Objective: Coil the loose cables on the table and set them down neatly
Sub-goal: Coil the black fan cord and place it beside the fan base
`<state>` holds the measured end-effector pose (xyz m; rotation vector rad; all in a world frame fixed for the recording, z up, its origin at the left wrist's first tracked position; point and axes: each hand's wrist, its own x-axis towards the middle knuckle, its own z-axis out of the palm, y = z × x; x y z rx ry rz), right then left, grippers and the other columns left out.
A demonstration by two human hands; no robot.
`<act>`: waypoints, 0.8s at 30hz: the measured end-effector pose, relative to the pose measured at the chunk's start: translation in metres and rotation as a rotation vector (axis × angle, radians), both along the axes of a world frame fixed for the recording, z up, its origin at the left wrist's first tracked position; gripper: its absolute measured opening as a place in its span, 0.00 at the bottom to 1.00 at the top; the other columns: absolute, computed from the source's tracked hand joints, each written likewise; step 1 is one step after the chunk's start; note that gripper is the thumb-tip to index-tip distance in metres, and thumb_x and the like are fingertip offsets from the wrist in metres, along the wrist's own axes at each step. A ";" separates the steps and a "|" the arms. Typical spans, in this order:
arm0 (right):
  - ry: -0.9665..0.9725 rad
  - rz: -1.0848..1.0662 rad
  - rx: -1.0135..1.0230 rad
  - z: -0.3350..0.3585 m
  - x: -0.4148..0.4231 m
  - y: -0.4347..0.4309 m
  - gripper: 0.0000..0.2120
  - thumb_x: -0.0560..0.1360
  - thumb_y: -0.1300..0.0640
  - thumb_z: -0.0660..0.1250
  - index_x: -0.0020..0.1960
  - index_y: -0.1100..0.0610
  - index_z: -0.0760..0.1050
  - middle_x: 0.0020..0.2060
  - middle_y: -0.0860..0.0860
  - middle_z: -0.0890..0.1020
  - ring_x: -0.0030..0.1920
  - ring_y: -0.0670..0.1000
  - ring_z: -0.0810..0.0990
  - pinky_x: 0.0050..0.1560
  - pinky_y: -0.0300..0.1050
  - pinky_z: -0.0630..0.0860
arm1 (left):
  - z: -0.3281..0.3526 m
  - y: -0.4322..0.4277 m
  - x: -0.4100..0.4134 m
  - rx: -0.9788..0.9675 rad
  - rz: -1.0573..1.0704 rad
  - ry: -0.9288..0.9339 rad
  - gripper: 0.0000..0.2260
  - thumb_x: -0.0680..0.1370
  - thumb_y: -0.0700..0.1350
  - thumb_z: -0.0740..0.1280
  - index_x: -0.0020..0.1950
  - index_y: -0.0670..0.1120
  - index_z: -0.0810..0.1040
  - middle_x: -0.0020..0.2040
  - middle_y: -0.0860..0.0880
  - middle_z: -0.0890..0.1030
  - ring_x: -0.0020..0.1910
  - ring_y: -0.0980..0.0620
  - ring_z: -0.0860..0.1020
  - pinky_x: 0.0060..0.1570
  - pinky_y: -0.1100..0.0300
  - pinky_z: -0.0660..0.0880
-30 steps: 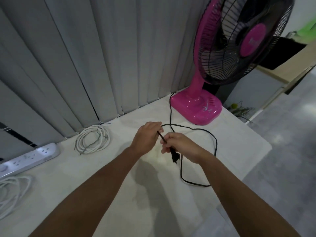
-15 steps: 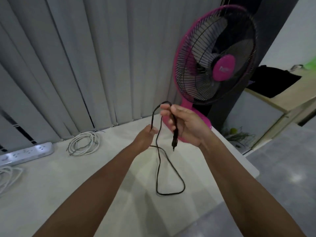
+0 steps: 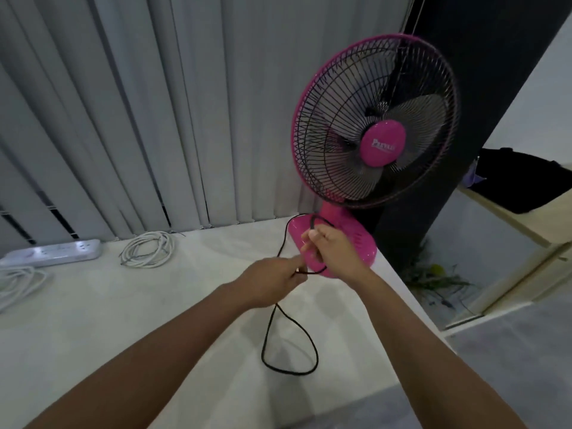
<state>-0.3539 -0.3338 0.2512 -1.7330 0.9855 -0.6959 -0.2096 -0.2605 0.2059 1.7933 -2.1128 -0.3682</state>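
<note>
A thin black cable (image 3: 289, 360) runs from the pink fan's base and hangs in a loop onto the white table (image 3: 130, 329). My right hand (image 3: 332, 249) is closed around a fold of the cable in front of the fan base. My left hand (image 3: 272, 281) pinches the same cable just below and to the left. The plug end is hidden inside my hands. A coiled white cable (image 3: 147, 249) lies at the back of the table by the blinds.
A pink fan (image 3: 376, 119) stands at the table's back right corner. A white power strip (image 3: 52, 252) lies at the back left, with more white cable (image 3: 17, 283) at the left edge. Vertical blinds back the table. The table's right edge drops to grey floor.
My right hand has come down from its raised position to just in front of the fan base. The dangling plug is no longer visible. The view has tilted upward.
</note>
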 end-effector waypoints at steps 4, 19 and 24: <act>0.108 0.144 0.086 -0.019 0.009 -0.001 0.13 0.82 0.60 0.53 0.44 0.58 0.74 0.29 0.52 0.78 0.29 0.48 0.76 0.34 0.42 0.73 | 0.031 -0.006 0.032 0.047 0.139 0.438 0.10 0.72 0.56 0.72 0.38 0.50 0.78 0.29 0.56 0.74 0.29 0.59 0.70 0.31 0.66 0.68; -0.201 0.219 0.716 -0.037 0.048 -0.017 0.16 0.82 0.54 0.53 0.43 0.59 0.75 0.22 0.48 0.65 0.20 0.45 0.61 0.22 0.37 0.57 | 0.028 -0.058 0.100 0.288 0.089 0.551 0.09 0.71 0.53 0.74 0.45 0.50 0.82 0.31 0.55 0.78 0.32 0.57 0.73 0.33 0.66 0.72; -0.245 0.354 0.913 -0.041 0.047 -0.026 0.14 0.76 0.46 0.61 0.37 0.54 0.72 0.20 0.44 0.60 0.18 0.41 0.55 0.18 0.34 0.50 | 0.014 -0.056 0.105 0.360 0.000 0.580 0.13 0.72 0.63 0.67 0.47 0.56 0.82 0.35 0.54 0.74 0.33 0.57 0.68 0.35 0.62 0.68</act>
